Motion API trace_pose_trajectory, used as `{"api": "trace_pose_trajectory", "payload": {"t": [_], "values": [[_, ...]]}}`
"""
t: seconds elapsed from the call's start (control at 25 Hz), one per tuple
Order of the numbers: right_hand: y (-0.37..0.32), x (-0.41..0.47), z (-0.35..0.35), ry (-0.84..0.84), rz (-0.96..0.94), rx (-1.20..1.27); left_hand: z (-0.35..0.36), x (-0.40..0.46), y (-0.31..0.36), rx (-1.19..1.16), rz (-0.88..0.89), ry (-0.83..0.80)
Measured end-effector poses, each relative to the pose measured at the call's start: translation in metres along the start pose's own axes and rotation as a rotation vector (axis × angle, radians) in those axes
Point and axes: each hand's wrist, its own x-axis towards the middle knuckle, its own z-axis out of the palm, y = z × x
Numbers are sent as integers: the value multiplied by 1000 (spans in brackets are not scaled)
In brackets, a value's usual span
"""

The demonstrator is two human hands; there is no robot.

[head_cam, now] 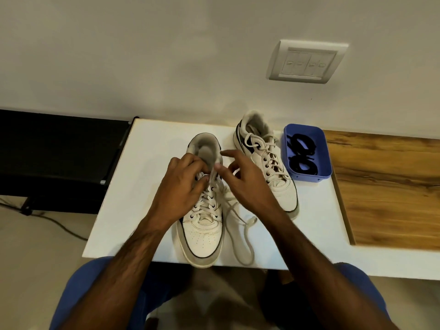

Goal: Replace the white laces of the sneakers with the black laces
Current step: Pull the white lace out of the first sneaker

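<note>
Nearest the camera, the person's knees in blue cloth (100, 287) show below the front edge of the white board (133, 206) that serves as the work surface. On that board the near sneaker (202, 239) lies with its long axis running roughly front to back, toe pointing toward the person and just overhanging the front edge, heel opening facing the wall. A loose end of its white lace (247, 234) trails off its right side and loops across the board toward the front edge. Both hands work at the top eyelets of this shoe: the left hand (183, 184) has its fingers curled over the lacing near the tongue, gripping the lace there, and the right hand (240, 179) pinches a strand of the same lace between thumb and curled fingers, with the index finger stretched out toward the collar. Further back and to the right stands the second sneaker (269, 160), still fully laced in white, its long axis tilted slightly, toe toward the person and heel at the wall. Just beside it on the right sits a blue tray (326, 163) holding the coiled black laces (301, 153). Right of the board runs a wooden tabletop (392, 191). On the wall behind is a white switch plate (307, 61).
</note>
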Motion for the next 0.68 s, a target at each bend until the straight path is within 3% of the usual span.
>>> {"api": "trace_pose_trajectory", "payload": {"t": [0.16,0.4,0.6,0.68], "values": [[5,11,14,-70,-13,49,-2,1,2,-36,-2,-6],[8,10,-5,-184,17,199,-12,5,-3,-418,-206,128],[10,10,-5,-196,-8,217,-6,-1,5,-35,15,-17],[11,10,-4,-187,-26,209,-4,2,4,31,35,9]]}}
